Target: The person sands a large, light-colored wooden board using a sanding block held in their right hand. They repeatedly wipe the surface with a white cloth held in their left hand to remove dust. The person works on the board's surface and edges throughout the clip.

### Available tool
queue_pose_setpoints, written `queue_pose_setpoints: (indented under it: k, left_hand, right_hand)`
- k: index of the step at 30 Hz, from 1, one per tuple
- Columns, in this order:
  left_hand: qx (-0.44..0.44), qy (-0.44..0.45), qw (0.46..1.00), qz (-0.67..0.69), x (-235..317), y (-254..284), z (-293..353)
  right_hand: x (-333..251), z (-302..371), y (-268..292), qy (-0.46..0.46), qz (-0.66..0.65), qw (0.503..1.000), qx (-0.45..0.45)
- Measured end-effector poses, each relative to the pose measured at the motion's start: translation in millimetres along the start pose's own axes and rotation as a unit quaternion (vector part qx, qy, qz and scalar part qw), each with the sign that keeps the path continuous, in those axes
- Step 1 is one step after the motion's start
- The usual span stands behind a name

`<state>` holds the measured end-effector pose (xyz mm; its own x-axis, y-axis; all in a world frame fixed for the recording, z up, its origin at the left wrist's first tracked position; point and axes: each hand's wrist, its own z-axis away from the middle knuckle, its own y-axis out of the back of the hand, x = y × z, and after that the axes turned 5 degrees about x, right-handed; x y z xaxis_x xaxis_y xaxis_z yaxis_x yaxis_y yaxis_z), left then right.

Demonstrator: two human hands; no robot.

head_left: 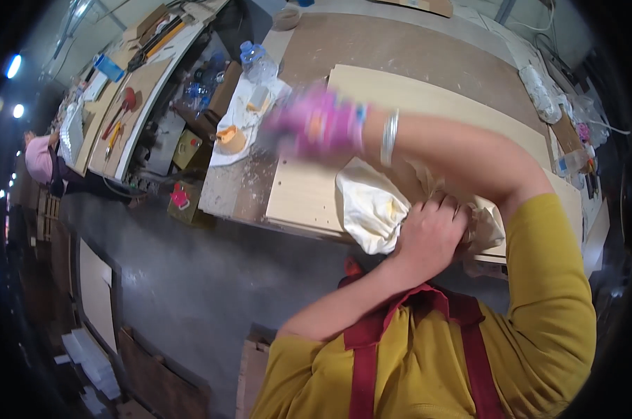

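My left hand (431,234), bare, is closed on a bunched cream cloth (372,206) at the near edge of a pale wooden panel (305,192). More crumpled cloth shows on the other side of the fist. My right arm, with a silver bangle (390,136), reaches across above it to the left. On that arm my right hand (316,126) wears a pink and purple glove and is smeared by motion; whether it holds anything is unclear. Just left of it, a white cloth (225,155) carries an orange-tan lump (230,140) and a small pale block (258,98).
A clear plastic bottle (258,64) stands behind the white cloth. At the right edge of the table lie a wrapped roll (539,94) and a clear bottle (573,162). A side bench (131,115) with tools is at the left, near a person in pink (39,159).
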<state>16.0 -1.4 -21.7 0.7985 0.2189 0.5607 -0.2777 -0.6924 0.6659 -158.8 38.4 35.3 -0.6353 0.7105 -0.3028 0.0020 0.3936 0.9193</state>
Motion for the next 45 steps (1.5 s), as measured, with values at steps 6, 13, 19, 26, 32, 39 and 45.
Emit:
queue_pose_setpoints:
  k: [6, 13, 19, 26, 32, 39, 45]
  left_hand:
    - [0.001, 0.060, 0.974, 0.221, -14, 31, 4]
    - [-0.087, 0.228, 0.966, -0.087, -145, 193, -71]
    - [-0.317, 0.195, 0.912, -0.172, -203, 172, -99]
    - [-0.317, 0.182, 0.911, -0.193, -195, 170, -97]
    - [-0.320, 0.117, 0.902, -0.265, -174, 171, -104]
    - [-0.346, 0.095, 0.890, -0.281, -171, 167, -123]
    - [-0.383, 0.002, 0.826, -0.413, -146, 167, -127]
  right_hand:
    - [35, 53, 73, -0.063, 0.087, 0.991, 0.080]
    - [-15, 194, 88, -0.022, 0.021, 0.999, 0.033]
    - [-92, 103, -35, 0.089, 0.024, 0.989, 0.118]
    - [-93, 109, -53, 0.119, 0.098, 0.979, 0.136]
    - [-104, 226, 42, -0.061, -0.045, 0.993, -0.085]
    - [-109, 155, -86, -0.063, 0.045, 0.930, 0.360]
    - [-155, 364, 39, -0.318, 0.170, 0.930, 0.074]
